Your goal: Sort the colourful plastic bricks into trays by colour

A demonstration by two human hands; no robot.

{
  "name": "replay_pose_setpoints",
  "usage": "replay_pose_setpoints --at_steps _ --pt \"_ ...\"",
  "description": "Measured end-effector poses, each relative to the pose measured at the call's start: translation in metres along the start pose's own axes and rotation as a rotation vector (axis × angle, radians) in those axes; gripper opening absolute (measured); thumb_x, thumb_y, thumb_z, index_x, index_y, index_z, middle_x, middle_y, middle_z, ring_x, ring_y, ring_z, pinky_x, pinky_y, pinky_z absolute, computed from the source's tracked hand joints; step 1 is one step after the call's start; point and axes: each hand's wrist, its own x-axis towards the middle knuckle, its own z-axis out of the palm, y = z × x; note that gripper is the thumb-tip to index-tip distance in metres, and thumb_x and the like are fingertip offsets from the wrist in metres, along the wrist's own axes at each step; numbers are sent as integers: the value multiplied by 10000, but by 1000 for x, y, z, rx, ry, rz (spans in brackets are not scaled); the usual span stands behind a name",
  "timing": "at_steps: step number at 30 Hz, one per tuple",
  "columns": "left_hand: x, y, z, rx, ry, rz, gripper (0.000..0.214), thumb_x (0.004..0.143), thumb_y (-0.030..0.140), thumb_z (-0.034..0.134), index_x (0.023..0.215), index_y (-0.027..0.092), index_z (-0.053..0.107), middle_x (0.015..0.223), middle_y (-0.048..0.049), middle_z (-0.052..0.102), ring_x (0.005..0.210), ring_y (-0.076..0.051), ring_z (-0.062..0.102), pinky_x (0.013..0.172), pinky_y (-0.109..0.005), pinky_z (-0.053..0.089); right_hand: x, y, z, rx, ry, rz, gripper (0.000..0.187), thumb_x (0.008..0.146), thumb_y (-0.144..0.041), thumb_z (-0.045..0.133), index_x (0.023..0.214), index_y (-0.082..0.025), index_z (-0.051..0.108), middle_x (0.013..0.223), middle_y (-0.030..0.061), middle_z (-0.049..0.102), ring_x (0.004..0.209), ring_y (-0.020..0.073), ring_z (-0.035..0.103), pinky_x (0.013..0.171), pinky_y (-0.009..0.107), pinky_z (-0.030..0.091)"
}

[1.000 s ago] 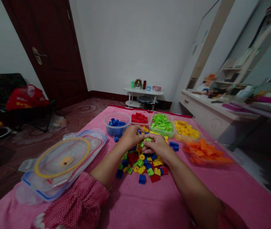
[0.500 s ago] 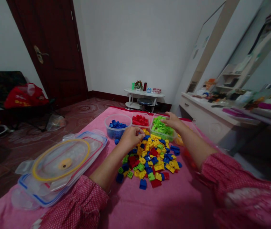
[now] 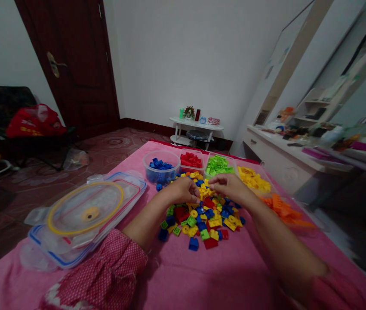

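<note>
My left hand (image 3: 184, 190) hovers over the left side of a heap of mixed toy building bricks (image 3: 207, 215), fingers curled together; whatever they pinch is too small to make out. Opposite it, my right hand (image 3: 229, 186) reaches over the heap's far side, fingers slightly apart and nothing visible in them. Behind the heap stand a round tub of blue bricks (image 3: 161, 167), a box of red bricks (image 3: 191, 160) and a box of green bricks (image 3: 219, 165). Yellow bricks (image 3: 254, 180) and orange bricks (image 3: 284, 209) fill containers to the right, the orange one partly behind my right forearm.
Clear plastic lids (image 3: 86, 211) with blue, red and yellow seals lie stacked on the left of the pink cloth (image 3: 202, 275). A cluttered dresser (image 3: 282, 146) stands to the right. Beyond the table is a small white shelf table (image 3: 195, 124).
My right hand has come back from the green box to the heap, uncovering the yellow and orange containers. My left hand has moved slightly right and nearer over the bricks.
</note>
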Motion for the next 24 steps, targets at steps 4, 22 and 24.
replay_pose_setpoints --at_steps 4,22,24 --pt "-6 0 -6 13 -54 -10 141 623 246 668 702 147 732 604 -9 662 538 -105 523 498 -177 369 -32 -5 20 -11 -160 -93 122 693 -205 615 774 -135 674 573 -21 586 504 92 508 471 194 375" --pt "-1 -20 -17 67 245 -68 210 699 297 605 728 119 714 596 -35 649 547 -124 554 490 -193 370 -67 -33 110 -692 -118 -770 175 875 -216 491 1002 -215 612 1013 53 595 1045 202 469 1082 464 163" --pt "2 -21 -14 34 293 -22 218 723 290 586 760 114 708 621 -34 655 562 -120 556 510 -191 383 -58 -28 96 -681 -35 -726 191 857 -164 491 999 -205 612 997 57 602 1024 200 481 1059 442 213"
